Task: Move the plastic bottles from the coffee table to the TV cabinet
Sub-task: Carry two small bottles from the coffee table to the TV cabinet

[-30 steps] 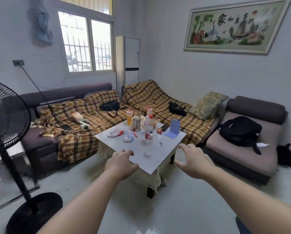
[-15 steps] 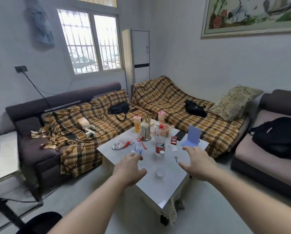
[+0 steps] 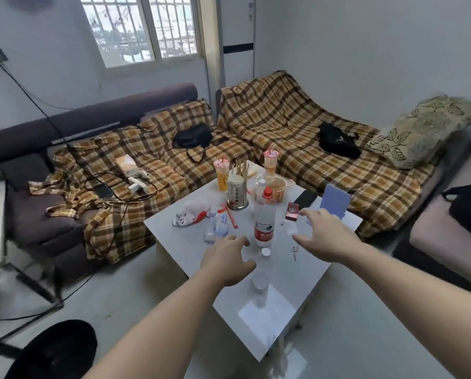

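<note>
Left hand (image 3: pixel 227 262): grip open, empty, fingers spread, just left of red-capped water bottle (image 3: pixel 265 220). Bottle: upright, mid white tabletop (image 3: pixel 297 283), red label. Perforated steel chopstick holder (image 3: pixel 237 192): behind bottle. Right hand (image 3: pixel 324 236): grip open, empty, right of bottle, apart from it

White coffee table (image 3: pixel 291 305) carries red-capped plastic bottle (image 3: pixel 264 225), steel holder (image 3: pixel 237 192), two drink cups (image 3: pixel 221 175), phone (image 3: pixel 305 198).
</note>
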The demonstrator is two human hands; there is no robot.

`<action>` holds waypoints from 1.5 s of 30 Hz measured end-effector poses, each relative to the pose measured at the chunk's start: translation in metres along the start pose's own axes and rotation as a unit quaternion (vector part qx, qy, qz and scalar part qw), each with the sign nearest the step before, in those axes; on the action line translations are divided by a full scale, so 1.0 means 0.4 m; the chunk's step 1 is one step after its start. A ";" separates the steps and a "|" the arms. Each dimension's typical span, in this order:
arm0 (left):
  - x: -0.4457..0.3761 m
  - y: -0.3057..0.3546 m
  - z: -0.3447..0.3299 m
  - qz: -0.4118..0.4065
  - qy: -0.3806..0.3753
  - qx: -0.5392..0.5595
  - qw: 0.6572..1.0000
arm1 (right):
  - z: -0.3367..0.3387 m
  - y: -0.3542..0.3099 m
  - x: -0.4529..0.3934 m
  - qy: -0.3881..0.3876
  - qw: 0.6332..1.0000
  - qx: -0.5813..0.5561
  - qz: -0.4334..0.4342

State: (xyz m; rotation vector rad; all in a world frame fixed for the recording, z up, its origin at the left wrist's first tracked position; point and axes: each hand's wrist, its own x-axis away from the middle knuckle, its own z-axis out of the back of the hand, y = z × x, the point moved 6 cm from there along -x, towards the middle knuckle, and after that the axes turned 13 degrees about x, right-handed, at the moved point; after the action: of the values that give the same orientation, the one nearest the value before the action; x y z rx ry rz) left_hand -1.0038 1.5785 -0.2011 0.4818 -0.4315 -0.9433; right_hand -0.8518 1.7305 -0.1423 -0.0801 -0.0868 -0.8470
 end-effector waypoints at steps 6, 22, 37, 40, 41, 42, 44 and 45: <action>-0.236 -0.052 -0.155 -0.024 -0.087 0.009 0.996 | -0.074 0.000 -0.217 -0.028 1.000 0.000 -0.014; -0.471 -0.134 -0.395 0.011 -0.244 -0.062 0.968 | -0.201 0.037 -0.624 -0.090 0.994 -0.042 0.032; -0.688 -0.196 -0.238 0.079 -0.123 -0.034 0.989 | -0.229 0.013 -1.023 -0.076 0.990 -0.039 0.112; -0.743 -0.228 -0.183 0.081 -0.089 -0.050 0.991 | -0.246 -0.009 -1.093 -0.071 0.990 -0.031 0.119; -0.763 -0.240 -0.166 0.084 -0.078 -0.051 0.992 | -0.255 -0.018 -1.113 -0.072 0.990 -0.028 0.121; -0.786 -0.251 -0.148 0.090 -0.064 -0.048 0.993 | -0.266 -0.029 -1.132 -0.076 0.989 -0.023 0.127; -0.831 -0.271 -0.114 0.107 -0.028 -0.027 0.994 | -0.294 -0.052 -1.163 -0.087 0.986 -0.014 0.141; -0.854 -0.279 -0.098 0.114 -0.009 -0.015 0.993 | -0.310 -0.063 -1.177 -0.090 0.985 -0.008 0.148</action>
State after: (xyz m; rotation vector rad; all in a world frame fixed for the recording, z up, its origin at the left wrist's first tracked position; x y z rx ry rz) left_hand -1.2326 1.8191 -0.3438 0.3881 -0.4779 -0.7320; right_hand -1.1755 2.0514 -0.3156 -0.1802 -0.2332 -0.5412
